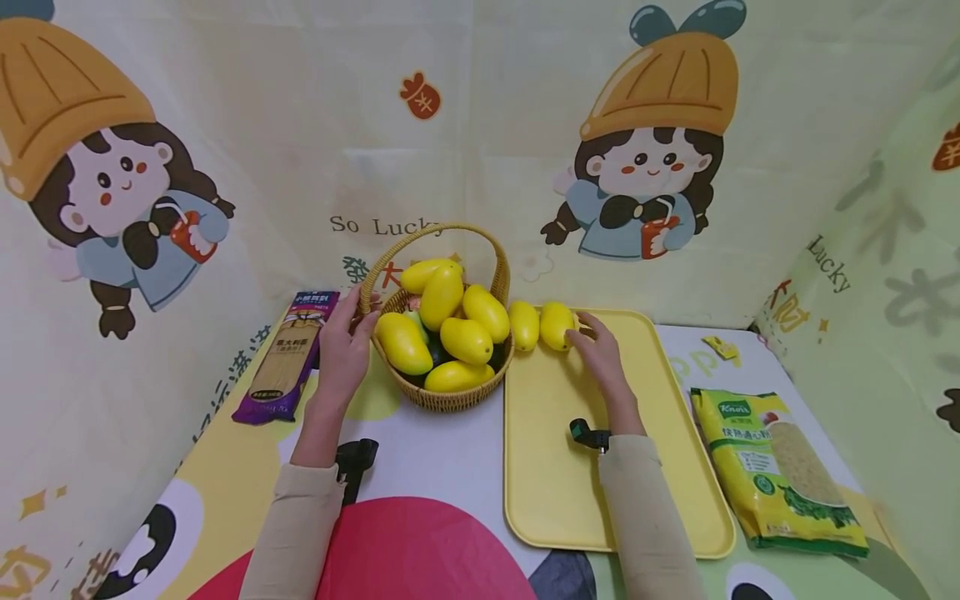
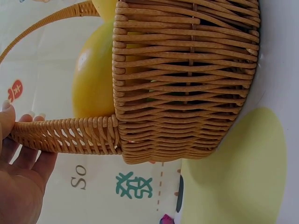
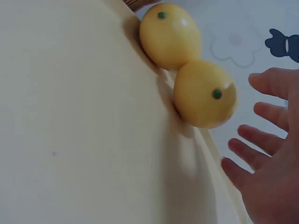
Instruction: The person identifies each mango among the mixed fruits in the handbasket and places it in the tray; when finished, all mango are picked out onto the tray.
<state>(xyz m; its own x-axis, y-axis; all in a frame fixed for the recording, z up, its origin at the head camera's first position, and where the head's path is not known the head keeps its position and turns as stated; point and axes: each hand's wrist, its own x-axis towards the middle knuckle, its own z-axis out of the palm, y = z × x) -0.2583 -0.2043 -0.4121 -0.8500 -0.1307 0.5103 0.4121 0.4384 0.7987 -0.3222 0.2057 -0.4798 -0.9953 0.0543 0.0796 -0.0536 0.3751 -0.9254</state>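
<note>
A wicker basket (image 1: 450,402) stands on the table, heaped with several yellow mangoes (image 1: 441,297); greenish and dark items beneath them are mostly hidden. My left hand (image 1: 347,354) grips the left side of the basket's arched handle (image 2: 70,136), the fingers passing behind it and the thumb in front. Two more mangoes lie side by side at the far left corner of a yellow tray (image 1: 570,500), the left mango (image 1: 524,326) and the right mango (image 1: 557,326). Beside the right one is my right hand (image 1: 602,350), fingers spread and apart from the fruit in the right wrist view.
Left of the basket lies a purple pack of pasta (image 1: 288,354). A yellow-green Knorr bag (image 1: 776,471) is to the right of the tray, with a small yellow packet (image 1: 721,347) farther back. Printed cloth walls (image 1: 495,150) close off the back and sides.
</note>
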